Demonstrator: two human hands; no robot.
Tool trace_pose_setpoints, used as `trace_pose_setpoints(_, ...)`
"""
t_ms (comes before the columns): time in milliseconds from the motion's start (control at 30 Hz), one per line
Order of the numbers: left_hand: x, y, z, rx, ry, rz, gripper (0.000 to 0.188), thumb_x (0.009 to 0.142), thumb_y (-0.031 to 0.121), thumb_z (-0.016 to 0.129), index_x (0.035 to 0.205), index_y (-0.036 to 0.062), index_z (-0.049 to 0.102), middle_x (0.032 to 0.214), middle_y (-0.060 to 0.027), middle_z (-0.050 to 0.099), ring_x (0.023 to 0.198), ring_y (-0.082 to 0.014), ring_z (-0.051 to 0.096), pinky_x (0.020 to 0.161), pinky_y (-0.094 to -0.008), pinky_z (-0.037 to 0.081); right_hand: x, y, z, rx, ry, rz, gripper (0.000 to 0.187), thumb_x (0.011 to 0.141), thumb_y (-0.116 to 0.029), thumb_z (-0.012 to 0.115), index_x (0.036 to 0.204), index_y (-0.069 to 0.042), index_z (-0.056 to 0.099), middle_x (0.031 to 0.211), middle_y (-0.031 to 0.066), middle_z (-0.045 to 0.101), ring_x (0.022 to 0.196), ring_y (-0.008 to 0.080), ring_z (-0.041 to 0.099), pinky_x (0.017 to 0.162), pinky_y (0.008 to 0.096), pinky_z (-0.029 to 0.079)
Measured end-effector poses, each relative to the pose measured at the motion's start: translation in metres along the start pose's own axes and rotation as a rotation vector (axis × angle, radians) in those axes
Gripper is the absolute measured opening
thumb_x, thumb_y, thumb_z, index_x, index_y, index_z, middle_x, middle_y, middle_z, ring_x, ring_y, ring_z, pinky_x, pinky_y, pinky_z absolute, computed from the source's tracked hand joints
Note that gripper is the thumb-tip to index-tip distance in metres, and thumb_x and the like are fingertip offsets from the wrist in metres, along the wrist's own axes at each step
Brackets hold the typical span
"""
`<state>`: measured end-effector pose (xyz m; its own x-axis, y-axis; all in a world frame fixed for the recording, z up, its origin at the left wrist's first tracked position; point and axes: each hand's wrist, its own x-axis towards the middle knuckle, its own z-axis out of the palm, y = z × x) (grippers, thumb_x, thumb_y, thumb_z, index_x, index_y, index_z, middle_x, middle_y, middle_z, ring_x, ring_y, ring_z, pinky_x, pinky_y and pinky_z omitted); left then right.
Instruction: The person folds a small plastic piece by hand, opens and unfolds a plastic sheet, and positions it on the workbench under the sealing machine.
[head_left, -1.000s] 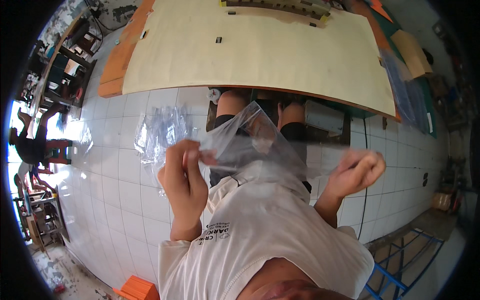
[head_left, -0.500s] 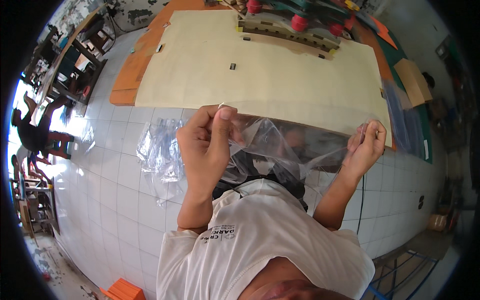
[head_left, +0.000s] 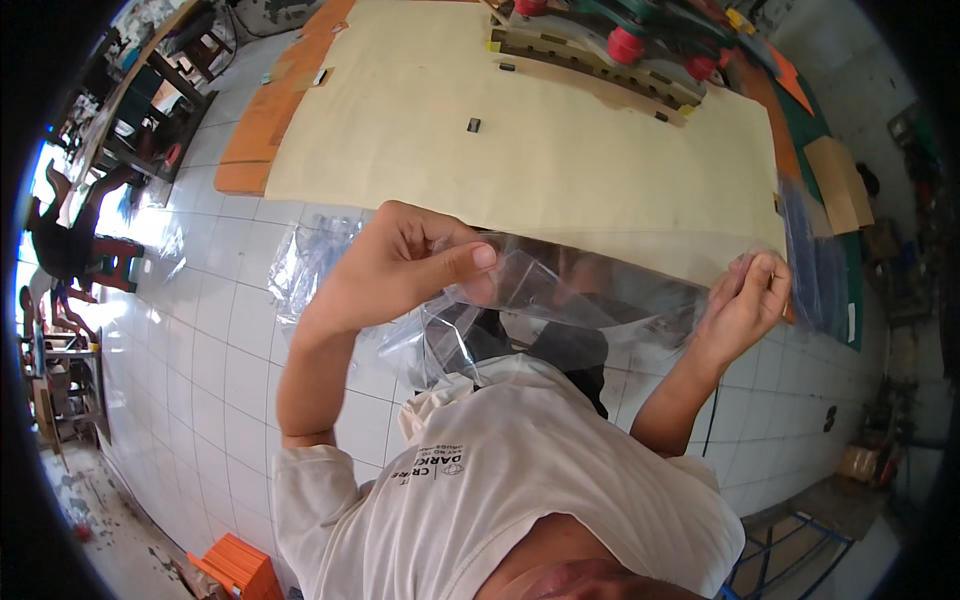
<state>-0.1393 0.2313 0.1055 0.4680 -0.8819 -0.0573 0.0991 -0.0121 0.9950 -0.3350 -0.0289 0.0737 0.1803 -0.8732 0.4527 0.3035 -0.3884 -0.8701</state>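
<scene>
Head view, single camera. Clear plastic film (head_left: 545,287) at centre of frame, strung between two bare hands, over the near edge of the cream-topped table (head_left: 390,130) and the wearer's dark-clad lap (head_left: 578,350). Left hand (head_left: 400,265), left of centre: thumb laid against the fingers, film pinched between. Right hand (head_left: 745,298), right of centre: thumb and fingertips pressed together on the film's far end, other fingers curled. Loose folds hang below the left hand, toward the shirt (head_left: 560,440); more clear plastic (head_left: 300,265) lies on the tiled floor (head_left: 220,330), left of the left hand. Handling, my judgement: best to grip right at the edge, with equal pull from both sides, so the upper border runs straight; slack at lower left probably wants shaking free, since thin film tends to cling and crease. Too hard a tug could stretch it. Orientation: long axis runs left to right across the frame, dipping slightly toward the right; slack side points down-frame. Cannot tell whether single sheet or bag, nor any mouth.
</scene>
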Motion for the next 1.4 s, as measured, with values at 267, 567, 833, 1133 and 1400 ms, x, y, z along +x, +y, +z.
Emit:
trace_pose_setpoints(267,0.009,0.007,-0.002,-0.015,0.018,-0.083,0.016,0.085,0.009,0.073,0.09,-0.0064,0.071,0.079,-0.0093,0.071,0.072,-0.0117,0.066,0.068,-0.0233,0.052,0.001,-0.001,-0.003,0.009,-0.012,-0.004,0.014,0.1,-0.015,0.054,0.096,-0.002,0.053,0.068,0.0009,0.047,0.048,0.0026,0.033,0.036,0.0178,0.026)
trace_pose_setpoints(567,0.008,0.004,0.005,0.124,0.045,-0.024,0.016,0.09,0.008,0.068,0.092,-0.0079,0.07,0.076,-0.0103,0.071,0.072,-0.0121,0.067,0.07,-0.0245,0.054,0.0,-0.006,-0.012,0.045,0.014,0.02,0.013,0.1,-0.013,0.053,0.093,-0.002,0.053,0.067,0.002,0.048,0.045,0.0026,0.031,0.035,0.0186,0.027)
trace_pose_setpoints(833,0.009,0.01,0.013,0.112,0.014,0.003,0.014,0.089,0.007,0.068,0.091,-0.0068,0.07,0.078,-0.0097,0.071,0.072,-0.0117,0.067,0.07,-0.0246,0.054,0.002,-0.004,-0.028,0.093,-0.017,0.034,0.013,0.1,-0.014,0.053,0.094,-0.002,0.053,0.07,0.0036,0.05,0.046,0.0036,0.033,0.036,0.0189,0.029)
trace_pose_setpoints(1133,0.008,0.011,0.019,0.04,-0.003,-0.029,0.015,0.086,0.006,0.071,0.093,-0.0075,0.071,0.082,-0.0113,0.073,0.076,-0.0138,0.069,0.071,-0.0242,0.055,-0.002,-0.009,-0.038,0.086,-0.017,-0.027,0.014,0.1,-0.014,0.052,0.093,-0.002,0.053,0.071,0.004,0.05,0.047,0.0038,0.033,0.037,0.0184,0.03)
trace_pose_setpoints(1400,0.016,0.006,0.021,-0.037,0.0,-0.023,0.02,0.086,0.01,0.071,0.094,-0.0084,0.071,0.082,-0.0146,0.072,0.078,-0.016,0.07,0.074,-0.0254,0.055,0.0,-0.008,-0.045,0.075,0.043,-0.026,0.012,0.099,-0.013,0.053,0.093,-0.002,0.054,0.071,0.0043,0.051,0.046,0.0046,0.034,0.037,0.0193,0.031)
